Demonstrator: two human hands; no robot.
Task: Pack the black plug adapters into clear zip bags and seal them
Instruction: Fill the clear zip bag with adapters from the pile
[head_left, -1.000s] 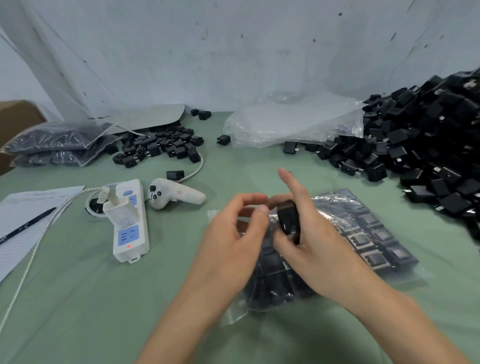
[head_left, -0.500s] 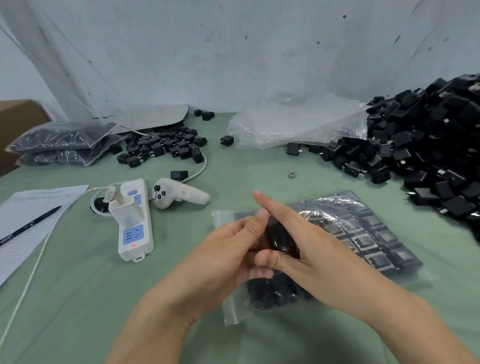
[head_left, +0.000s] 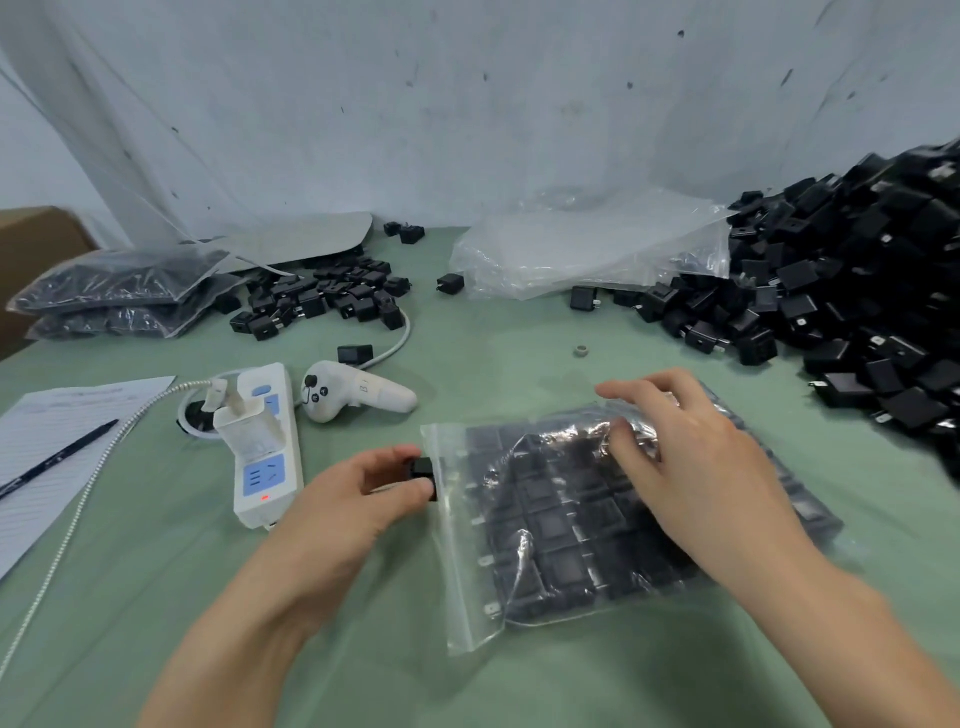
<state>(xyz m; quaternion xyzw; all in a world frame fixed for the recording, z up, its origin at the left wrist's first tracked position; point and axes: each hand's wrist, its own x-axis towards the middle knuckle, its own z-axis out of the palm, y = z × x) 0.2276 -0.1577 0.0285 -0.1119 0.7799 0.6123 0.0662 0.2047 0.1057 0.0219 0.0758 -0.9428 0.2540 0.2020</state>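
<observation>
A clear zip bag (head_left: 545, 535) packed with rows of black plug adapters lies flat on the green table, its zip edge facing left. My left hand (head_left: 358, 499) pinches one black adapter (head_left: 423, 475) right at the bag's left edge. My right hand (head_left: 691, 467) rests on top of the bag, fingers curled and pressing the plastic near its far edge. A large heap of loose black adapters (head_left: 852, 291) fills the right side.
A white power strip (head_left: 262, 447) with a plugged charger and a white controller (head_left: 358, 397) lie left of the bag. Behind are a smaller adapter pile (head_left: 322, 296), filled bags (head_left: 114, 291), empty clear bags (head_left: 592, 249), paper with a pen (head_left: 57, 457), and a small ring (head_left: 582, 351).
The hands have separated. The adapter went from my right hand to my left, which now holds it at the bag's edge; my right hand moved right onto the bag.
</observation>
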